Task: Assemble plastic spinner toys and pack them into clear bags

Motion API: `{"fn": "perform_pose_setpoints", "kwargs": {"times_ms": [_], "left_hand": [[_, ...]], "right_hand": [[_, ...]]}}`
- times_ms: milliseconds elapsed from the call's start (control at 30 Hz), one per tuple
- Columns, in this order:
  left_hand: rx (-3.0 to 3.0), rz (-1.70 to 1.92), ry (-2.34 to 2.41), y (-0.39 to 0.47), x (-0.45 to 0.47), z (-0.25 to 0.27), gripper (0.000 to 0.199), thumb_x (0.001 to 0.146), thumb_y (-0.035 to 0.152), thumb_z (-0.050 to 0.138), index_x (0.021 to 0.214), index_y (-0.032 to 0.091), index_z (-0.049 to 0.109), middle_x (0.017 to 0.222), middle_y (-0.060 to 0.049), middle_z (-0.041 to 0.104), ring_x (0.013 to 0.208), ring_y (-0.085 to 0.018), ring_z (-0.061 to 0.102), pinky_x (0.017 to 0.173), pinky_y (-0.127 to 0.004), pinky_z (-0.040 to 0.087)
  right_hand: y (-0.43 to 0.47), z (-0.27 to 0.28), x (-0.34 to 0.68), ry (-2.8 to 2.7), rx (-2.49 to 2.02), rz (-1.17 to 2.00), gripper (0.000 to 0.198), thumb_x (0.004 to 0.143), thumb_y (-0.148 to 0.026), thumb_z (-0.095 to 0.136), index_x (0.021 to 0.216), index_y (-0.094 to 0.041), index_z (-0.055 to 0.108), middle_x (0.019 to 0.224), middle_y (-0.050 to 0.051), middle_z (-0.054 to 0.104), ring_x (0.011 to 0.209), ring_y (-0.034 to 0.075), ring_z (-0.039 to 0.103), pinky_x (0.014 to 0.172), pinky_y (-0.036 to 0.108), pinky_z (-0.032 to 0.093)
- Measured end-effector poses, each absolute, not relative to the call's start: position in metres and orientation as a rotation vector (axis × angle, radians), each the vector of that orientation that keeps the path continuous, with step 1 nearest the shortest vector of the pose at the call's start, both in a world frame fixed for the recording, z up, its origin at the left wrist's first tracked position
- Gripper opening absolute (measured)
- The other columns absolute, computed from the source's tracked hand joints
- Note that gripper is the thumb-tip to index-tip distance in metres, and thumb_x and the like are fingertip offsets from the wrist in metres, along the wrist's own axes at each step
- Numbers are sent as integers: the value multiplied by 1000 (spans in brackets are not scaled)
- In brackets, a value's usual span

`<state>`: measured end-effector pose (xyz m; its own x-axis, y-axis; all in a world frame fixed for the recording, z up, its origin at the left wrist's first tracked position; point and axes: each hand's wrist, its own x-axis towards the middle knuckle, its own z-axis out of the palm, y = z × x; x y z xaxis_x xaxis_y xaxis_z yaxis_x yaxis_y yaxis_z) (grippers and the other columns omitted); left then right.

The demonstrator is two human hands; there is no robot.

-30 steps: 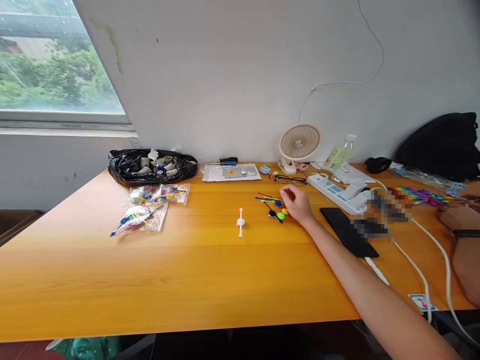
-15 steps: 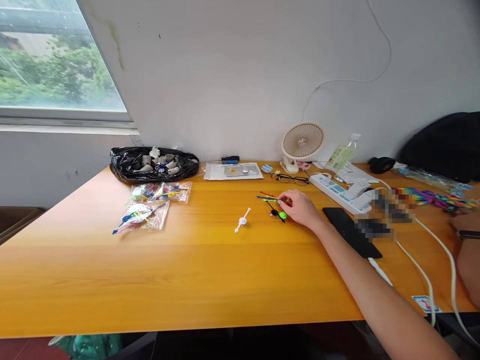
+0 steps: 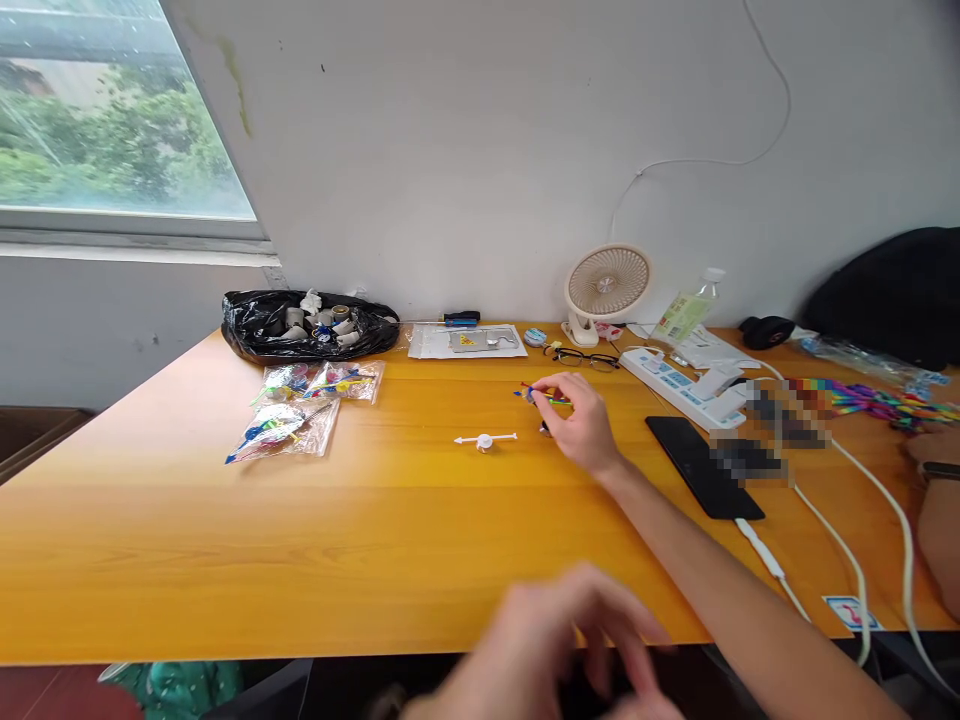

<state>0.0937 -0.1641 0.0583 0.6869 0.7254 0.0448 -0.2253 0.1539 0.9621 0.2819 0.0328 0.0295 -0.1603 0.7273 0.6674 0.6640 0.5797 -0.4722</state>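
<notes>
At the middle right of the table, my right hand (image 3: 581,425) reaches in with thumb and forefinger closed on a blue plastic arrow (image 3: 529,395). Bits of red and yellow plastic show beside those fingers, and a black piece (image 3: 545,428) is mostly hidden under the hand. A white arrow spinner (image 3: 485,441) lies apart to the left, its pointer aimed left. Low in the picture, my left hand (image 3: 547,640) is smeared by motion over the table's front edge and touches nothing I can make out.
Clear bags of coloured arrow parts (image 3: 289,425) lie left, before a black plastic bag (image 3: 244,330) of grey pieces. Behind stand a small fan (image 3: 607,283), glasses (image 3: 581,357) and a bottle (image 3: 686,310). Right are a power strip (image 3: 660,385), cables, a black phone (image 3: 701,465) and another person's arm (image 3: 941,520).
My left hand has come into view at the bottom. My right hand has shifted slightly left over the coloured arrows. The white spinner's pointer has turned from slanted to nearly level.
</notes>
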Motion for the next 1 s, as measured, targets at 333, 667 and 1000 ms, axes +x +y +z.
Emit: {"fn": "perform_pose_setpoints", "kwargs": {"times_ms": [333, 667, 1000], "left_hand": [[1812, 1242, 1205, 31, 9, 58, 20, 94, 37, 65, 99, 18, 65, 95, -4, 68, 77, -16, 58, 67, -28, 45], [1971, 1134, 1260, 69, -3, -14, 13, 94, 26, 56, 104, 21, 49, 85, 0, 63, 72, -15, 57, 67, -26, 44], [2133, 768, 946, 27, 0, 14, 43, 88, 36, 70, 125, 20, 56, 60, 10, 46, 53, -11, 43, 55, -23, 32]], "right_hand": [[-4, 8, 223, -2407, -770, 327, 15, 101, -19, 61, 114, -25, 66, 105, 5, 75, 99, 24, 65, 87, 41, 49], [11, 9, 242, -2449, -834, 236, 26, 98, -7, 54, 111, -23, 70, 107, 6, 74, 103, 24, 63, 91, 39, 48], [35, 23, 292, -2229, -1432, -43, 9, 84, -14, 64, 82, -23, 64, 78, 1, 70, 73, 20, 61, 68, 32, 38]]}}
